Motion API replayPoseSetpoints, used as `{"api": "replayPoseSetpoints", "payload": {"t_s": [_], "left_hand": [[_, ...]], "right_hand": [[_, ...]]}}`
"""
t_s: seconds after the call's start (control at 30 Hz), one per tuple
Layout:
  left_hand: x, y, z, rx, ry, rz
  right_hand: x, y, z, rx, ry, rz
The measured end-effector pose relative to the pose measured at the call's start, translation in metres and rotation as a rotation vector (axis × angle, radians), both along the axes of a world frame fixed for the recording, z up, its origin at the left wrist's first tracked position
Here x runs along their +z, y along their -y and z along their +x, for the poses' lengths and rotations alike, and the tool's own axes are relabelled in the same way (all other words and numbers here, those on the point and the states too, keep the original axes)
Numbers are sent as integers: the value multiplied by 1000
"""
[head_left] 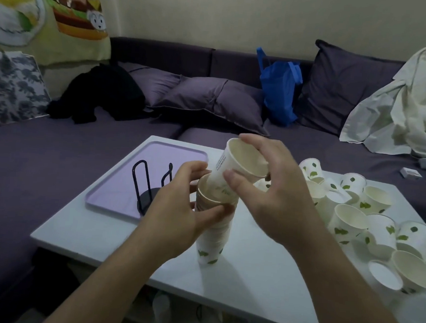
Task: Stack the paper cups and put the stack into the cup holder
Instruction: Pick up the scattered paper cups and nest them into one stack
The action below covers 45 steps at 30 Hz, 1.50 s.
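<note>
While we look down across a white table, a dark purple sofa wraps the far and left sides of the room, with purple cushions, a blue plastic bag and a crumpled pale cloth lying on it. A cartoon hanging covers the far left wall.

On the table's far left part we see a flat lilac tray with rounded corners, and on it the black wire cup holder, a round base with thin upright loops, nothing visible in it.

Near the middle stands the stack of nested paper cups, white with green leaf prints, its base on the table. Our left hand is wrapped around the stack's upper part. Our right hand grips a single cup by its rim, tilted, its bottom entering the stack's open top.

To the right, loose cups lie in a jumbled heap, some on their sides, some upside down, their smooth cream insides showing.
</note>
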<state>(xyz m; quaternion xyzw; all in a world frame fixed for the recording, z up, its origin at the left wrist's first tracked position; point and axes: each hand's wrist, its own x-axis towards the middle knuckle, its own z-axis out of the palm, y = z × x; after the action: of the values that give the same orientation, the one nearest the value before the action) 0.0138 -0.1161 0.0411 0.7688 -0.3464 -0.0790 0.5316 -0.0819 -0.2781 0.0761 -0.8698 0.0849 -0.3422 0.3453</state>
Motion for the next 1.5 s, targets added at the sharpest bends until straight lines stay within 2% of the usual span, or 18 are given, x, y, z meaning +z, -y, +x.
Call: {"api": "replayPoseSetpoints", "payload": {"t_s": [0.13, 0.23, 0.33, 0.4, 0.53, 0.67, 0.8, 0.9, 1.03, 1.17, 1.37, 1.5], "left_hand": [[-3, 0, 1, -17, 0, -12], [-6, 2, 2, -9, 6, -18], [-9, 6, 2, 9, 12, -48], [-11, 12, 0, 15, 40, -51], [-15, 19, 2, 3, 12, -59], [-5, 13, 6, -97, -83, -48], [6, 4, 18, -53, -267, -127], [-2, 11, 30, 27, -337, -147], [-15, 40, 52, 33, -375, -118], [-27, 94, 95, -36, -318, -29], [-46, 175, 166, -83, 59, 268], [-63, 210, 204, -117, 244, 359]], "right_hand": [[-4, -10, 0, 39, -150, -147], [-9, -14, 2, 110, -301, -105], [-20, -13, 7, 109, -362, -123], [-27, -11, 10, 106, -359, -114], [-31, -3, 9, 136, -308, 34], [-27, 7, -3, 192, -183, 307], [-32, 30, -7, 8, -30, 500], [-42, 48, -5, -177, -83, 522], [-50, 73, 13, -291, -232, 423], [-60, 109, 55, -362, -401, 257], [-64, 168, 121, -467, -626, -89], [-68, 189, 148, -513, -866, -265]]}}
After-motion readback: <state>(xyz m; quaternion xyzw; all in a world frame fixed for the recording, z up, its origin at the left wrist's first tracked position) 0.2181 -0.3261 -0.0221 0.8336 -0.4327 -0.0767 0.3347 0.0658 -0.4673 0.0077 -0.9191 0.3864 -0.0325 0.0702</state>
